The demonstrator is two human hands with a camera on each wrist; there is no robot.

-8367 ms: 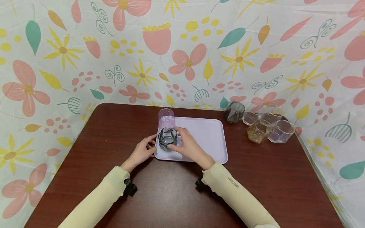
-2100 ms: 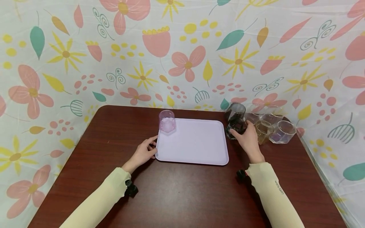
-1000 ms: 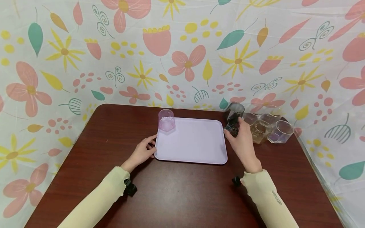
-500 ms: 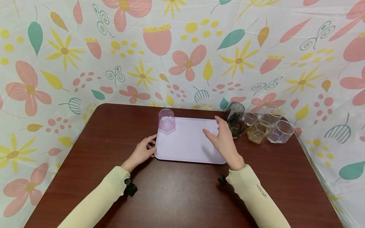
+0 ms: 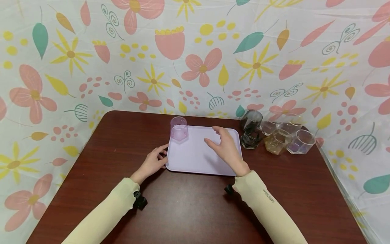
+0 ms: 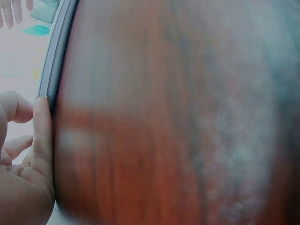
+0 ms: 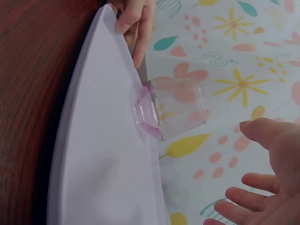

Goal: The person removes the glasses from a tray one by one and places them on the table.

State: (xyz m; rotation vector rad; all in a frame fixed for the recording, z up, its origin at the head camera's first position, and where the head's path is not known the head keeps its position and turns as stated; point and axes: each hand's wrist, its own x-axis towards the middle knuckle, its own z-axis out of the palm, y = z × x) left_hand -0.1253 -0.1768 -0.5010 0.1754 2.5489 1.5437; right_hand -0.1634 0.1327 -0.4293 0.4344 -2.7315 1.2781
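A pale lilac tray (image 5: 195,156) lies on the table, with a pink clear glass (image 5: 178,129) upright at its back left corner. My left hand (image 5: 153,161) grips the tray's left edge near the front corner; its thumb (image 6: 42,126) lies along the rim in the left wrist view. Above the tray's right half hovers my right hand (image 5: 225,147), fingers spread apart from the thumb and holding nothing. It is apart from the pink glass in the right wrist view. Right of the tray stands a dark grey glass (image 5: 251,138), in front of another smoky grey glass (image 5: 253,118).
To the right stand an amber glass (image 5: 276,142), a clear glass with a purplish tint (image 5: 301,142) and clear glasses behind them, close together. The dark brown table (image 5: 189,206) meets a flower-patterned cloth (image 5: 201,91) at the back.
The dark glass went from the tray to beside the other glasses on the right. My right hand let go of it and moved left over the tray. The left hand stayed put.
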